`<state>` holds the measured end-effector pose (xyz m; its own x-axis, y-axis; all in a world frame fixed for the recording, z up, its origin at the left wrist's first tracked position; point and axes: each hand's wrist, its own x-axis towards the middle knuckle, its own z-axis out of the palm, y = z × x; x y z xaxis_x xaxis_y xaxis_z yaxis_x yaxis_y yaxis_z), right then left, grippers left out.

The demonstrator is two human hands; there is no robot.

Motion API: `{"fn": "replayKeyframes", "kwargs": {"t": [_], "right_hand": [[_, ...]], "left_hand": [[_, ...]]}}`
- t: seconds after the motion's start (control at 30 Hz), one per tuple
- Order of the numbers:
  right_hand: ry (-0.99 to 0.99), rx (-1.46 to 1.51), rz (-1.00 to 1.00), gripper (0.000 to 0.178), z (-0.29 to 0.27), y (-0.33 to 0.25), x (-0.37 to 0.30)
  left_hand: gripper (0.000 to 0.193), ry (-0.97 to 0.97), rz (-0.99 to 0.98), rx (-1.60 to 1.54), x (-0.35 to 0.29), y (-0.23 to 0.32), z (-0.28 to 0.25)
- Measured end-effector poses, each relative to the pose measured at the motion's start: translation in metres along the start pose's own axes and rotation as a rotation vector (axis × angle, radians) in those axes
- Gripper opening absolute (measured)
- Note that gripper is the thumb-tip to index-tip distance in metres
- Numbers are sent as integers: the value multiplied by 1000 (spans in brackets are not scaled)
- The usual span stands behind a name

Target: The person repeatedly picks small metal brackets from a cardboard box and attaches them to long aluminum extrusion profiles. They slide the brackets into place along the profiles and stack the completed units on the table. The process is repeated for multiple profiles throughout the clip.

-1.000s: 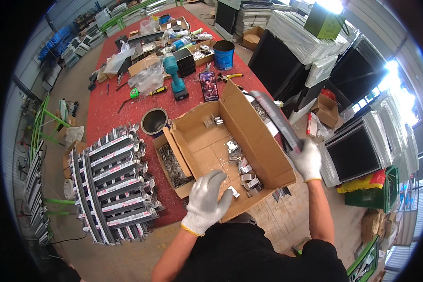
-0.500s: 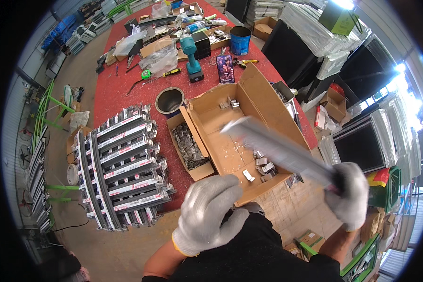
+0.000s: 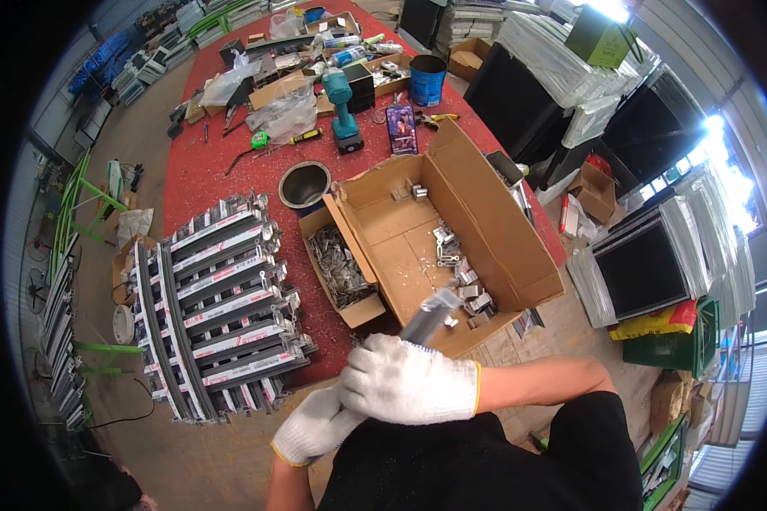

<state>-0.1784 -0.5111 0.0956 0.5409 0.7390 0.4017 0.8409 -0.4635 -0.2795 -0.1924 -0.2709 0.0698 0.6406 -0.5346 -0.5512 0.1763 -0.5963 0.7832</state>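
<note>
Both my hands wear white knitted gloves and meet in front of my body. My right hand [image 3: 411, 380] is closed round a grey metal profile [image 3: 430, 317], whose blurred far end points up over the near edge of a cardboard box [image 3: 392, 241]. Lower left of it, my left hand [image 3: 314, 423] is closed at the profile's near end, which the gloves hide. Inside the box lie small silver metal brackets [image 3: 477, 298], mostly along its right side. A smaller carton [image 3: 339, 264] of thin metal pieces stands against the box's left side.
Stacked metal profiles [image 3: 222, 307] with white film lie at the left of the red table [image 3: 209, 166]. Farther back stand a metal pot [image 3: 305, 186], a teal cordless drill [image 3: 341, 111], a phone [image 3: 402, 130] and a blue can [image 3: 428, 81]. Wrapped panels [image 3: 656, 264] lean at the right.
My right hand has come left from the far right, bringing the profile with it to my left hand. The left hand has moved down and left and closed from its loose, spread pose.
</note>
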Motion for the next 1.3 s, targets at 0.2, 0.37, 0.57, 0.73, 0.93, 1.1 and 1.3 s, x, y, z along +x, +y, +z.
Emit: {"fn": "replayKeyframes", "kwargs": {"t": [0.2, 0.37, 0.57, 0.73, 0.93, 1.1, 1.3], "right_hand": [[198, -128, 628, 33, -2, 96, -9], [-66, -267, 1222, 28, 54, 258, -29], [123, -210, 1426, 37, 139, 329, -37], [278, -175, 1527, 48, 136, 328, -31], [113, -105, 1412, 55, 129, 293, -41], [153, -80, 1361, 48, 142, 287, -55], [150, -127, 1264, 46, 157, 298, -63]], "left_hand": [[46, 443, -152, -91, -36, -39, 13], [44, 607, -262, -114, -47, -69, 22], [42, 629, -238, -102, -51, -67, 41], [44, 638, -226, -182, -50, -61, 50], [44, 617, -252, -189, -50, -64, 48], [43, 615, -187, -145, -42, -68, 43], [41, 591, -160, -78, -38, -64, 38]]}}
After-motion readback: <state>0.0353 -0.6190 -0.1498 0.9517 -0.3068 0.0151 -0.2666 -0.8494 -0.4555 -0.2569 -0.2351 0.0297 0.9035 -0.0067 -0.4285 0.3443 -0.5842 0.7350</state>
